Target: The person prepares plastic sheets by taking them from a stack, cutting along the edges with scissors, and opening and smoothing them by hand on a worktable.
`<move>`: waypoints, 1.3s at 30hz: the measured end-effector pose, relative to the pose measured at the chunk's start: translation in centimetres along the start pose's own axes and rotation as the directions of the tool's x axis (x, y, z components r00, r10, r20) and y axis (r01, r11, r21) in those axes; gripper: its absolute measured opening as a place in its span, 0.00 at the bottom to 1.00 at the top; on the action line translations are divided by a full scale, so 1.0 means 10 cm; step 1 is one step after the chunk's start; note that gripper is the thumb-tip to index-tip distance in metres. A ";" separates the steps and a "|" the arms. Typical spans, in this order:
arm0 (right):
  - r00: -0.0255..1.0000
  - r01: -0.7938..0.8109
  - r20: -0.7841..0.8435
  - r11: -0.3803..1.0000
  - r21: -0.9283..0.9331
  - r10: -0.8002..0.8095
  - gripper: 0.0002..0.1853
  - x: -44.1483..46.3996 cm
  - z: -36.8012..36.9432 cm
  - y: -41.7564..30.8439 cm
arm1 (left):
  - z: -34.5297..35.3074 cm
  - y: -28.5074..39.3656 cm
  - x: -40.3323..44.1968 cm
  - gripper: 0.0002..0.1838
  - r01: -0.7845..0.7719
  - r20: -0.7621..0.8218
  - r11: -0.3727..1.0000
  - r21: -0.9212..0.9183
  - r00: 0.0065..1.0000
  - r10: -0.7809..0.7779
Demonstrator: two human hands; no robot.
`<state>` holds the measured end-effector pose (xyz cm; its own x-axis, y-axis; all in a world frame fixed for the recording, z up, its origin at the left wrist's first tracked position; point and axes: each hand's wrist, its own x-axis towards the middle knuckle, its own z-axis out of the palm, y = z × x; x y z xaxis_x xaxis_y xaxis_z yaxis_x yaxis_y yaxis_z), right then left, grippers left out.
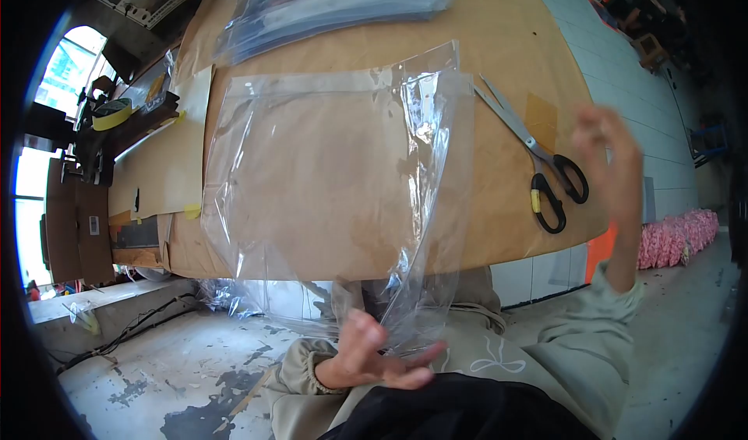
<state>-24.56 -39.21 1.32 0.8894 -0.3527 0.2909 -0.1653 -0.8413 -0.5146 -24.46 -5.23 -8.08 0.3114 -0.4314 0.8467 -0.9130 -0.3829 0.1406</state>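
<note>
A clear plastic sheet (pixel 312 159), perhaps a flat bag, lies on the brown-covered table and hangs over its near edge. My left hand (pixel 382 356) is at the lower end of the hanging plastic, its fingers apart; whether it touches the film is unclear. Off the right side of the table my right hand (pixel 612 148) is raised and blurred, with its fingers bent. Scissors (pixel 531 142) with black handles lie between the sheet and my right hand, their blades partly spread. Beside them is a small tan patch (pixel 541 122) on the table.
A stack of clear plastic sheets (pixel 335 11) lies at the far side of the table (pixel 506 222). To the left are a tan board (pixel 167 159), a roll of yellow tape (pixel 113 116) and a cardboard box (pixel 86 222). A pink bundle (pixel 678 239) stands on the floor at right.
</note>
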 end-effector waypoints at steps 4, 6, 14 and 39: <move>0.954 -0.046 0.281 0.872 0.487 -0.107 0.16 -0.64 0.35 -0.65 | -0.14 0.13 0.31 0.44 0.358 0.175 0.933 0.017 0.918 -0.356; 0.940 -0.163 0.327 0.706 0.690 -0.102 0.19 -0.78 0.57 -0.85 | -0.10 0.16 0.28 0.35 0.325 0.223 0.946 -0.015 0.923 -0.313; 0.852 -0.516 0.521 0.260 0.816 0.056 0.18 -0.65 0.79 -0.94 | 0.25 0.31 0.39 0.27 0.331 0.153 0.890 -0.313 0.943 -0.297; 0.980 0.044 -0.171 0.952 -0.301 -0.099 0.17 -0.65 0.61 -0.36 | 0.54 0.39 0.61 0.24 0.160 0.417 0.969 0.191 0.880 -0.227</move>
<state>-27.15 -31.39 -3.60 0.8154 -0.3321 0.4741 -0.2468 -0.9403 -0.2342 -24.66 -13.77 -5.18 0.5913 -0.6331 0.4996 -0.7843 -0.5956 0.1734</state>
